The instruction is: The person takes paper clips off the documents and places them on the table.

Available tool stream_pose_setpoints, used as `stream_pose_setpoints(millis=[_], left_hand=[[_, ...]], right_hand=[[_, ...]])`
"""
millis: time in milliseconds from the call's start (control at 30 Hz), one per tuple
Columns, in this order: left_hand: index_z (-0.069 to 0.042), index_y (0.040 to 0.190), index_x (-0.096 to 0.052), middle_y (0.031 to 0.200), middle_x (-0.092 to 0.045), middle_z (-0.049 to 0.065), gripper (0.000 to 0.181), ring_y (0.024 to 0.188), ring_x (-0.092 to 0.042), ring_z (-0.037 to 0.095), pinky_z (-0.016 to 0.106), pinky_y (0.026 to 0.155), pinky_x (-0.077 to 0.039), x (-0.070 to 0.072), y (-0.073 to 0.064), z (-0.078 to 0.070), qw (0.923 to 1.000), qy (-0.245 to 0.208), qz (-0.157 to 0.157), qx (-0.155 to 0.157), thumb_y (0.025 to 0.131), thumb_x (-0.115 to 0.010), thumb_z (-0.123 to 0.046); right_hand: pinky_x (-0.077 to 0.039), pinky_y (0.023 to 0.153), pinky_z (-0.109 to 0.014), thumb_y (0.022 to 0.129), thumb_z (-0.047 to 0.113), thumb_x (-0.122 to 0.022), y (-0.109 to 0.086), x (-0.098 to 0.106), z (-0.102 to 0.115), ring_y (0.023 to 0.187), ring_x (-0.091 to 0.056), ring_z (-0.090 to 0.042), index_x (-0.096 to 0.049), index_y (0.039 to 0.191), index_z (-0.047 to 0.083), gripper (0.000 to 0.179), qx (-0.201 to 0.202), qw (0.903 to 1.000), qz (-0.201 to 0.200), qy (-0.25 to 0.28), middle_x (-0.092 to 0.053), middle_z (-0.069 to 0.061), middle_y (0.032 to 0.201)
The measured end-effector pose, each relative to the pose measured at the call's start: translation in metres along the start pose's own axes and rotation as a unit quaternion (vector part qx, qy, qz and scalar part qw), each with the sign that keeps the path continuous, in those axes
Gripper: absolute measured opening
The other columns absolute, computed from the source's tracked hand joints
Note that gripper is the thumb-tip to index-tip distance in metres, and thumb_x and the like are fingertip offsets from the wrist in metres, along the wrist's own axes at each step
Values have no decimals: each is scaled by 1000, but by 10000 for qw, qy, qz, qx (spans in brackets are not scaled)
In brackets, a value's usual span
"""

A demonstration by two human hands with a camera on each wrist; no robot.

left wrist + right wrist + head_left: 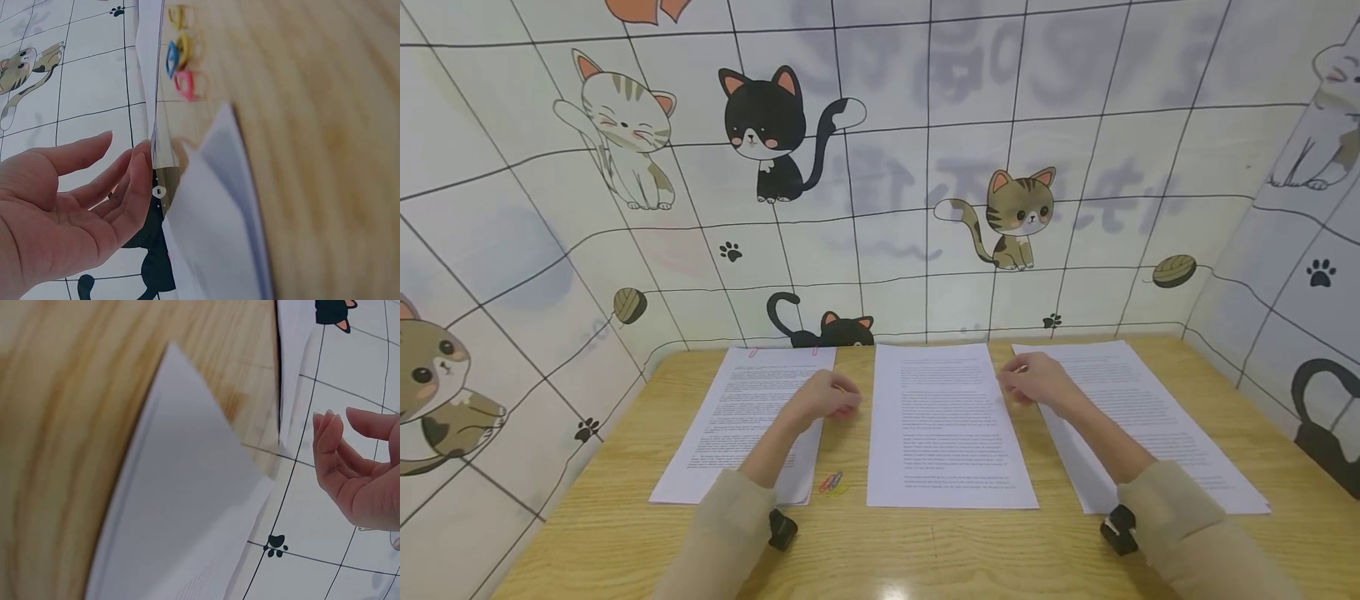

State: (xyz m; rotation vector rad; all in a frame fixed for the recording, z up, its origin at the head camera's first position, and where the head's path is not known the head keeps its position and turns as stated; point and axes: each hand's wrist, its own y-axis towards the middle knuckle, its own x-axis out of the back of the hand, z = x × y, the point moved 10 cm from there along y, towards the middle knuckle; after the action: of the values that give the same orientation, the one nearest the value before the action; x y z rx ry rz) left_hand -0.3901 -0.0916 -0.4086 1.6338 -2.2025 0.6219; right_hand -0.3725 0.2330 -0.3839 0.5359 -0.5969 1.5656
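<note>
Left hand [829, 395] and right hand [1037, 380] of mine are half open, seemingly empty, beside the middle papers [947, 433]. I judge that I prepare these papers; next move calls for gently squaring their edges, leaving loose clips [832, 482] at near left.

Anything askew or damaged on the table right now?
Nothing looks spilled or damaged. One mismatch: only the left stack visibly carries paper clips, at its far edge; loose clips lie between it and the middle stack.

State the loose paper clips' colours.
Paper clips: pink, blue and yellow, clearest in the left wrist view.
</note>
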Motion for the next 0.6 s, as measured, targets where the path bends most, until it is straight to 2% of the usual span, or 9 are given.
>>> stream_pose_setpoints(millis=[133,300,467,600], left_hand=[[4,110,-70,94,-69,13,20,79,-67,21,31,75,-58,9,-4,6,9998,24,-172,59,93,-67,-5],[3,111,-69,100,-68,12,21,82,-67,22,31,76,-58,22,-11,8,9993,191,-319,74,94,-66,-8],[3,112,-69,102,-69,13,21,83,-67,22,32,77,-58,35,-18,10,9983,401,-408,100,94,-66,-8],[4,113,-68,103,-69,14,22,86,-67,25,34,79,-57,43,-24,15,9980,451,-413,133,95,-65,-9]], right_hand=[[-57,66,-31,98,13,-62,-1,-4,10,70,-66,-20,-62,116,-11,30,59,9999,-7,107,-71,-23,97],[-57,67,-29,99,13,-60,-3,-15,26,79,-69,-29,-61,119,-11,31,203,9994,90,281,-70,-26,104],[-58,70,-31,99,11,-59,-4,-29,43,86,-70,-36,-60,120,-11,30,336,9974,209,595,-69,-27,106],[-58,71,-30,98,11,-61,-2,-41,51,88,-69,-36,-60,118,-11,29,326,9945,291,956,-69,-27,104]])
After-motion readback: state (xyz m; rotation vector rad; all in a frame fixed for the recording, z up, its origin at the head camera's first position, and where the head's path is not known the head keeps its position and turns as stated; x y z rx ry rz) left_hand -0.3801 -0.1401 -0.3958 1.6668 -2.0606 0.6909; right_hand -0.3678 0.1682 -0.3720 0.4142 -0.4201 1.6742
